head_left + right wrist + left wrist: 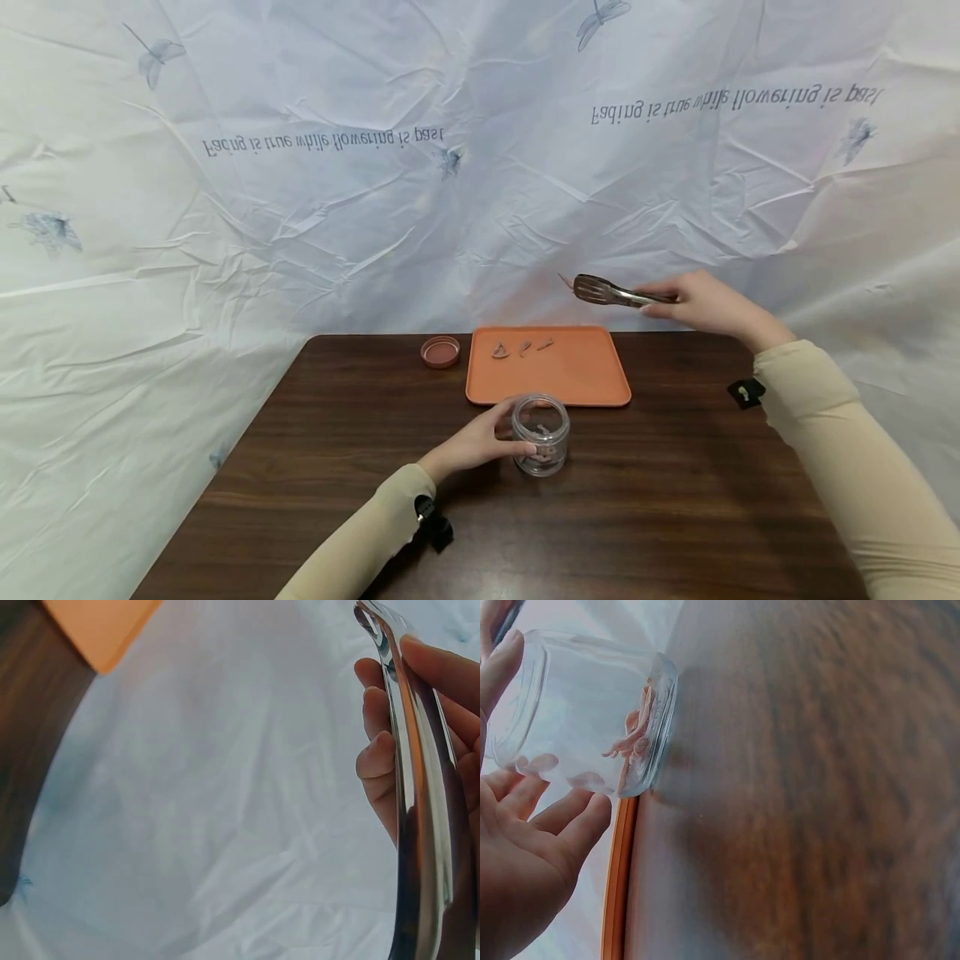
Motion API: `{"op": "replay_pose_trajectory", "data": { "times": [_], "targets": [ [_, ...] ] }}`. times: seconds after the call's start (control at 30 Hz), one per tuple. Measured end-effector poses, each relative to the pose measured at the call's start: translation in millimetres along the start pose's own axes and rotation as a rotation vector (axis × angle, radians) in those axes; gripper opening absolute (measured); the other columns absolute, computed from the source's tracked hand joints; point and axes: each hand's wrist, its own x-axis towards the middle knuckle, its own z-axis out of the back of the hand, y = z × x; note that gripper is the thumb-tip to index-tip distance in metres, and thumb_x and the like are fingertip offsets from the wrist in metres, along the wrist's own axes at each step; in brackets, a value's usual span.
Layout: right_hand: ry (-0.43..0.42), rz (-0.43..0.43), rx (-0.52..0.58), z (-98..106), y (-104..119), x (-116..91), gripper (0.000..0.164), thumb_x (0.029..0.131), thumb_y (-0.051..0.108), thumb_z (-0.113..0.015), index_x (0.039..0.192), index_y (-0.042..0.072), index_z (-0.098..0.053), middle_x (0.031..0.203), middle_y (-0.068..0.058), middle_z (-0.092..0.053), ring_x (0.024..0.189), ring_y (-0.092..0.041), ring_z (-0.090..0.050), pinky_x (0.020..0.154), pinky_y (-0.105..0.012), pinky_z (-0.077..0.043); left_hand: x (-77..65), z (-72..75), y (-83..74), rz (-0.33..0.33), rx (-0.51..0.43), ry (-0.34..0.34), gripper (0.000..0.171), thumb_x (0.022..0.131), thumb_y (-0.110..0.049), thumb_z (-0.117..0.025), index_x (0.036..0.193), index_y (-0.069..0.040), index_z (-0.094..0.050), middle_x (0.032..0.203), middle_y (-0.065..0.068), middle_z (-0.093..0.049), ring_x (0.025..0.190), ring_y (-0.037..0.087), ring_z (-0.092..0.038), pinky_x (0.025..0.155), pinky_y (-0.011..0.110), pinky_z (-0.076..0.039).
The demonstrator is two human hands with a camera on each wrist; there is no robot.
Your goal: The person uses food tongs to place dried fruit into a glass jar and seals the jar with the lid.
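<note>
My left hand (476,442) grips a clear glass jar (555,462) upright on the table, thumb on the near side and fingers round the far side. Several pinkish, shrimp-like pieces (637,733) lie at the jar's bottom in the left wrist view. Up and to the right, my right hand (708,304) holds metal tongs (611,293) above the level of the tray. A thin pinkish piece (565,281) sticks out from the tips of the tongs. Three similar small pieces (500,351) lie along the back left of an orange tray (558,382).
A reddish-brown round lid (440,352) lies left of the tray on the dark wooden table (360,433). Behind the table's back edge hangs a white printed sheet (360,225). The tray's front edge is just behind the jar.
</note>
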Motion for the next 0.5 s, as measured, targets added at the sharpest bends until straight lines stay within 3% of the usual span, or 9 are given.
{"op": "replay_pose_trajectory", "data": {
  "times": [0.07, 0.17, 0.27, 0.4, 0.5],
  "targets": [
    [-0.014, 0.011, -0.005, 6.2, 7.8, -2.7, 0.039, 0.096, 0.023, -0.072, 0.131, 0.007, -0.069, 0.108, -0.008, -0.073, 0.086, -0.021, -0.060, 0.076, -0.039, -0.048, -0.1, 0.1, -0.2, 0.000, -0.002, 0.000, 0.079, 0.091, -0.034, -0.078, 0.156, -0.033, -0.033, 0.151, 0.004, -0.046, 0.136, 0.026, -0.050, 0.100, 0.032, -0.051],
    [-0.013, 0.022, -0.009, 15.3, 19.0, -7.5, 0.039, 0.096, 0.024, -0.071, 0.132, 0.009, -0.068, 0.125, -0.010, -0.069, 0.108, -0.024, -0.064, 0.089, -0.047, -0.050, -0.5, 0.5, -0.1, 0.001, -0.007, 0.003, 0.079, 0.091, -0.034, -0.078, 0.156, -0.034, -0.033, 0.152, 0.007, -0.045, 0.136, 0.026, -0.050, 0.098, 0.032, -0.052],
    [-0.012, 0.031, -0.007, 23.9, 30.0, -13.6, 0.040, 0.097, 0.027, -0.071, 0.133, 0.012, -0.068, 0.124, -0.008, -0.070, 0.097, -0.019, -0.065, 0.083, -0.040, -0.051, -0.8, 0.3, 0.3, -0.001, -0.009, 0.005, 0.078, 0.092, -0.033, -0.077, 0.156, -0.035, -0.033, 0.152, 0.009, -0.045, 0.135, 0.026, -0.051, 0.098, 0.032, -0.052],
    [-0.024, 0.045, -0.025, 32.8, 43.7, -21.5, 0.040, 0.096, 0.029, -0.072, 0.135, 0.016, -0.068, 0.120, -0.003, -0.071, 0.075, -0.013, -0.053, 0.069, -0.030, -0.042, -0.6, 0.0, 0.9, -0.005, -0.005, 0.004, 0.078, 0.092, -0.033, -0.077, 0.156, -0.036, -0.033, 0.152, 0.008, -0.045, 0.136, 0.026, -0.050, 0.099, 0.033, -0.051],
    [-0.032, 0.097, -0.054, 37.3, 51.5, -25.1, 0.040, 0.095, 0.027, -0.073, 0.133, 0.017, -0.069, 0.120, -0.002, -0.071, 0.073, -0.011, -0.052, 0.069, -0.029, -0.040, 0.0, -0.1, 1.5, -0.001, 0.002, 0.001, 0.078, 0.092, -0.035, -0.077, 0.156, -0.036, -0.032, 0.152, 0.006, -0.045, 0.136, 0.025, -0.050, 0.100, 0.033, -0.051]
  ]
}}
